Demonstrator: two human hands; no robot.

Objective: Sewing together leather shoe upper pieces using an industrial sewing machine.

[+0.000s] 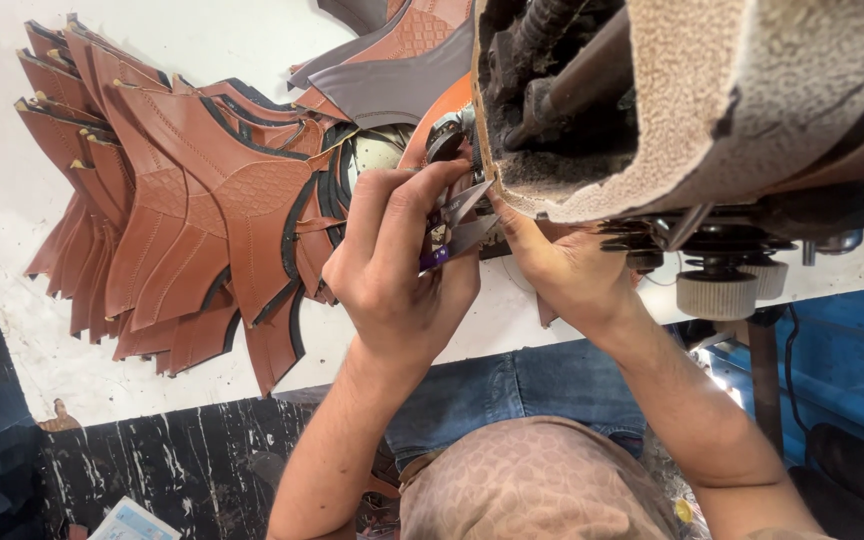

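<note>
Crowding the white worktable (202, 40), a fanned stack of brown leather pieces (172, 220) lay just left of both hands; the left hand (397, 270) pinched small purple-handled snips (452, 235), the right hand (562, 270) pressed, fingers curled, beneath a fleece-covered sewing machine (692, 90)

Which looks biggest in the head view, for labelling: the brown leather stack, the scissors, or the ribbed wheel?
1. brown leather stack
2. ribbed wheel
3. scissors, partly hidden by the left hand, so 2 and 3 are unsure.
</note>
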